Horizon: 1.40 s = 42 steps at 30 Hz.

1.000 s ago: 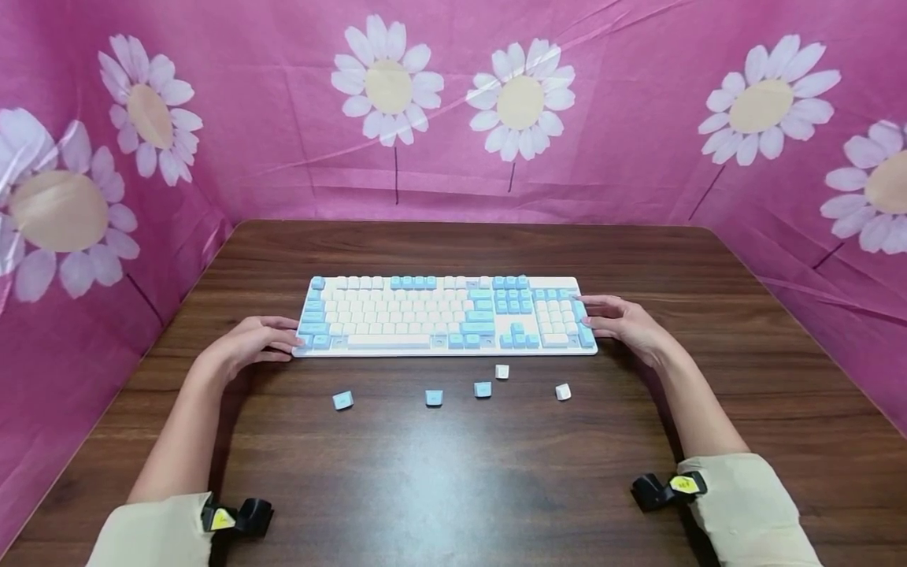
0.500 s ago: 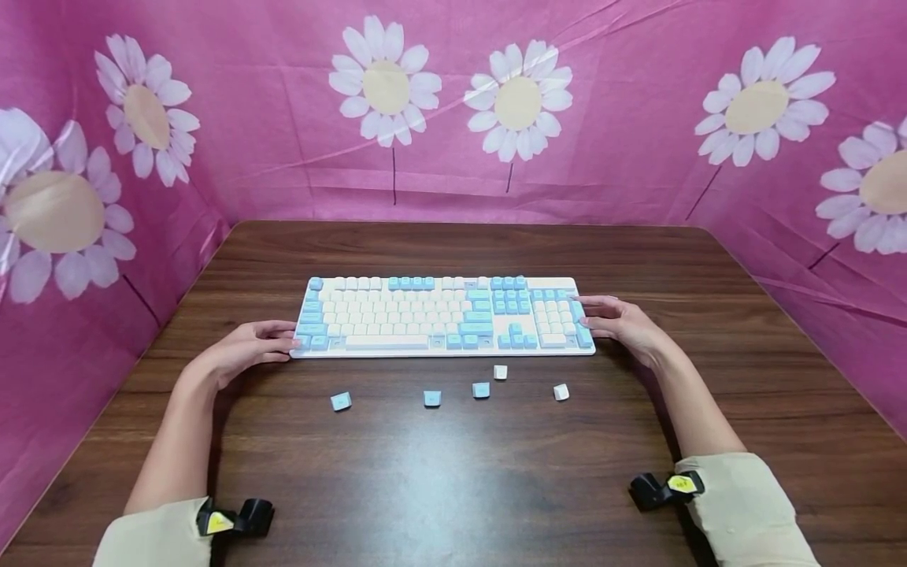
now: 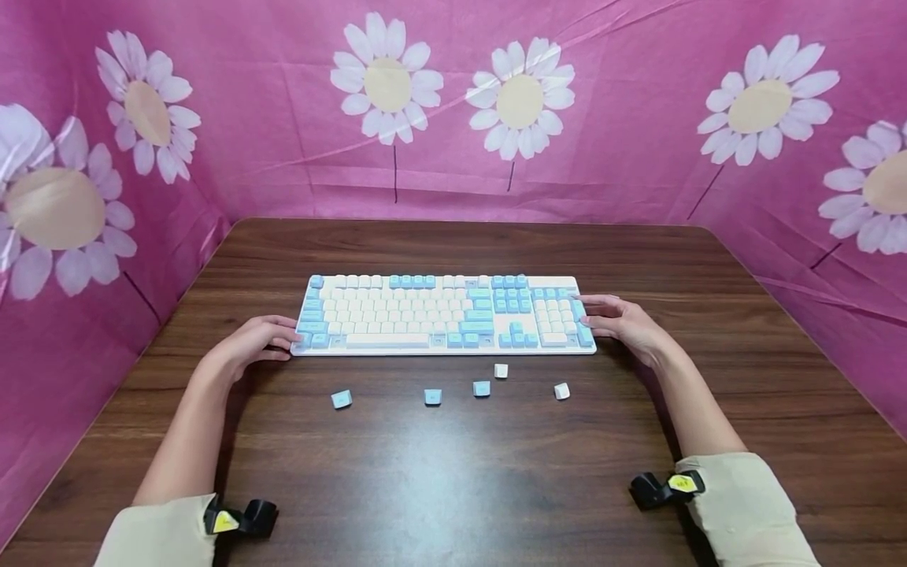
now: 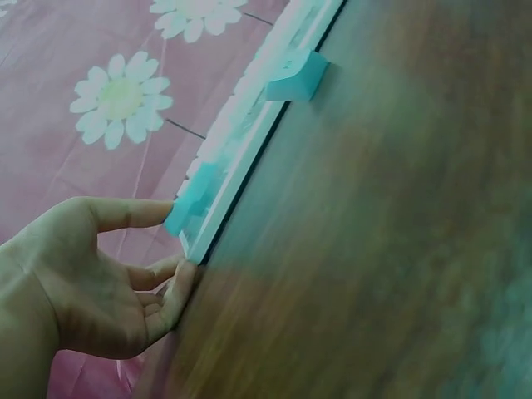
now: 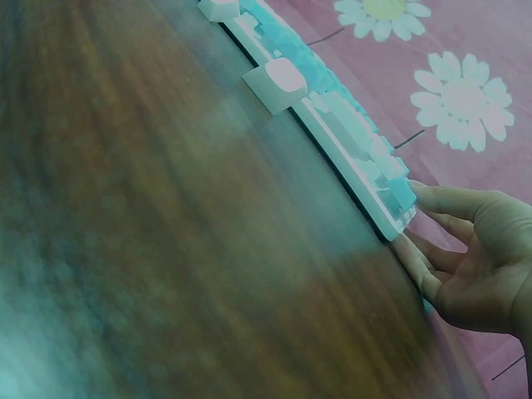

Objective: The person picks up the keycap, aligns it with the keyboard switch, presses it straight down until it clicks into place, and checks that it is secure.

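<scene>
A white and pale blue keyboard (image 3: 397, 316) lies lengthwise across the brown table. My left hand (image 3: 249, 345) holds its left end; in the left wrist view one digit touches a blue corner key (image 4: 193, 199), while curled fingers meet the edge lower down. At the opposite end, my right hand (image 3: 627, 327) grips the side, with a digit against the blue end key (image 5: 401, 196) and others low by the table. Loose keycaps lie in front: three blue ones, at left (image 3: 342, 399), centre (image 3: 433, 397) and right of centre (image 3: 482, 388), and two white ones (image 3: 501, 371).
The second white keycap (image 3: 562, 391) lies farthest right. Dark wood-grained table (image 3: 425, 488) spreads around the keyboard. A pink cloth (image 3: 453, 181) with white daisies hangs behind and at both sides. Black camera mounts (image 3: 241, 518) sit on both sleeves.
The left wrist and forearm have shifted slightly, while the hand stays at the keyboard's end. The right hand, keyboard and loose keycaps hold their places.
</scene>
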Tool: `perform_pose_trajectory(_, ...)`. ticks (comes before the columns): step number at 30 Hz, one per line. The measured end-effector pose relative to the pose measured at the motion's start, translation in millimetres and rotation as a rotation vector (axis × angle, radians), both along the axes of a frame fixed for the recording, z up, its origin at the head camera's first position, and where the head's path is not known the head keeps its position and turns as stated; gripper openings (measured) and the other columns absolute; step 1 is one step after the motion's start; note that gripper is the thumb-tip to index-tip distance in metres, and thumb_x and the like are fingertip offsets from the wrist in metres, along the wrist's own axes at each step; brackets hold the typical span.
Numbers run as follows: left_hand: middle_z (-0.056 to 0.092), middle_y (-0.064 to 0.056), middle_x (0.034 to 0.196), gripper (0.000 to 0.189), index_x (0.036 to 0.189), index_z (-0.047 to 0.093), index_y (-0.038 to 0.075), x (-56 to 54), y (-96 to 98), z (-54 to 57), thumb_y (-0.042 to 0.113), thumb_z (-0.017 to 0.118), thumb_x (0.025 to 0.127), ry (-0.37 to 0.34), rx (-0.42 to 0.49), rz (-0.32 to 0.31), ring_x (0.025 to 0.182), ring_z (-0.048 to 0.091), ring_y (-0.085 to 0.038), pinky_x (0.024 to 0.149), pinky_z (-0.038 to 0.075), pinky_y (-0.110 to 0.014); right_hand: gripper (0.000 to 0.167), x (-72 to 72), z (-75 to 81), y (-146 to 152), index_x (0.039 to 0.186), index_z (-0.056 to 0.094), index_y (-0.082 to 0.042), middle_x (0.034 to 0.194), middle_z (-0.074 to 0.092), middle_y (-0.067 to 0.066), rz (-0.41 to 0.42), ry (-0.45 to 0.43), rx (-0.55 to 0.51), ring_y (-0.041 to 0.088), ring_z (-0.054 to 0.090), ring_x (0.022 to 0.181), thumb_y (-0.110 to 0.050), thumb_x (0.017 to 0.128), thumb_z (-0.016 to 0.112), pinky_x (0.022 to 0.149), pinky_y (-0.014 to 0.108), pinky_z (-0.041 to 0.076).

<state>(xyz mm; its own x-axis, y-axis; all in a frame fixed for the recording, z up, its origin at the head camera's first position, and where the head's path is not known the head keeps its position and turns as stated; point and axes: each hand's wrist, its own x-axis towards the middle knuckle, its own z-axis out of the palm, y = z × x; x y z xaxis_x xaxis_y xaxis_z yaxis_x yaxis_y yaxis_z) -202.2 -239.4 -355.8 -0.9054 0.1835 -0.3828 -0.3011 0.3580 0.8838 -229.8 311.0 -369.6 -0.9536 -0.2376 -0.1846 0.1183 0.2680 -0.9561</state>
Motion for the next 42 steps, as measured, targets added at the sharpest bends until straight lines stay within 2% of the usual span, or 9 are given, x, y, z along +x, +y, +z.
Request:
perform_pose_trajectory(6, 0.053, 0.002, 0.086, 0.051, 0.128, 0.034, -0.017, -1.5, 4.3, 4.4, 0.006, 0.054, 0.087, -0.043, -0.013, 0.049, 0.075, 0.052, -0.007, 0.071, 0.049, -0.025, 0.061, -0.8, -1.0, 0, 0.137, 0.034, 0.006, 0.126, 0.04, 0.02, 0.0, 0.009, -0.005, 0.007, 0.055, 0.094, -0.012, 0.087, 0.064, 0.081, 0.024, 0.046)
perform_pose_trajectory(12, 0.054, 0.001, 0.085, 0.047, 0.125, 0.037, -0.018, -3.2, 3.4, 6.7, 0.004, 0.053, 0.086, -0.045, 0.004, 0.046, 0.073, 0.052, -0.007, 0.07, 0.05, -0.025, 0.06, -0.3, -1.4, 0, 0.136, 0.034, 0.007, 0.126, 0.041, 0.02, 0.0, 0.016, -0.008, 0.007, 0.054, 0.094, -0.011, 0.088, 0.064, 0.081, 0.024, 0.046)
perform_pose_trajectory(14, 0.053, 0.0, 0.084, 0.042, 0.12, 0.04, -0.018, -3.9, 4.7, 5.9, 0.003, 0.051, 0.085, -0.029, -0.001, 0.063, 0.071, 0.051, -0.007, 0.068, 0.05, -0.025, 0.059, 0.0, -0.9, -1, 0.136, 0.034, 0.007, 0.126, 0.041, 0.02, 0.001, 0.02, -0.007, 0.008, 0.054, 0.095, -0.011, 0.088, 0.063, 0.081, 0.024, 0.045)
perform_pose_trajectory(17, 0.052, -0.002, 0.079, 0.039, 0.115, 0.044, -0.019, -5.7, 9.9, 0.3, -0.001, 0.045, 0.081, 0.048, -0.112, 0.103, 0.067, 0.05, -0.007, 0.062, 0.05, -0.024, 0.059, 0.0, 0.4, -3, 0.137, 0.035, 0.006, 0.127, 0.04, 0.021, -0.001, 0.024, -0.003, 0.008, 0.054, 0.095, -0.01, 0.088, 0.063, 0.081, 0.024, 0.045)
perform_pose_trajectory(21, 0.05, -0.003, 0.073, 0.041, 0.113, 0.043, -0.021, -5.9, 11.3, -5.9, -0.003, 0.039, 0.077, 0.11, -0.177, 0.109, 0.063, 0.049, -0.007, 0.058, 0.049, -0.023, 0.06, -0.8, 0.7, -4, 0.137, 0.035, 0.006, 0.127, 0.04, 0.023, -0.007, 0.023, -0.001, 0.007, 0.055, 0.094, -0.009, 0.087, 0.064, 0.08, 0.024, 0.046)
perform_pose_trajectory(24, 0.052, -0.002, 0.076, 0.04, 0.116, 0.04, -0.022, -5.3, 9.8, -7.0, -0.002, 0.039, 0.08, 0.098, -0.109, 0.081, 0.067, 0.049, -0.006, 0.061, 0.049, -0.023, 0.059, -0.4, -0.2, -3, 0.136, 0.036, 0.006, 0.126, 0.04, 0.023, -0.016, 0.025, 0.003, 0.008, 0.055, 0.093, -0.009, 0.087, 0.064, 0.079, 0.023, 0.046)
perform_pose_trajectory(32, 0.055, -0.002, 0.08, 0.037, 0.119, 0.039, -0.02, -2.9, 6.9, -10.7, 0.0, 0.038, 0.088, 0.109, -0.1, 0.074, 0.071, 0.05, -0.006, 0.064, 0.049, -0.023, 0.06, 1.7, -2.4, -3, 0.137, 0.036, 0.004, 0.13, 0.039, 0.023, -0.017, 0.014, 0.013, 0.008, 0.055, 0.094, -0.011, 0.086, 0.065, 0.08, 0.024, 0.046)
perform_pose_trajectory(42, 0.055, -0.002, 0.081, 0.038, 0.122, 0.036, -0.02, -2.2, 3.3, -12.2, 0.0, 0.038, 0.089, 0.121, -0.064, 0.06, 0.07, 0.052, -0.005, 0.064, 0.049, -0.023, 0.059, 1.0, -1.0, -3, 0.137, 0.037, 0.002, 0.128, 0.04, 0.022, -0.027, 0.015, 0.021, 0.009, 0.054, 0.096, -0.011, 0.087, 0.065, 0.08, 0.024, 0.046)
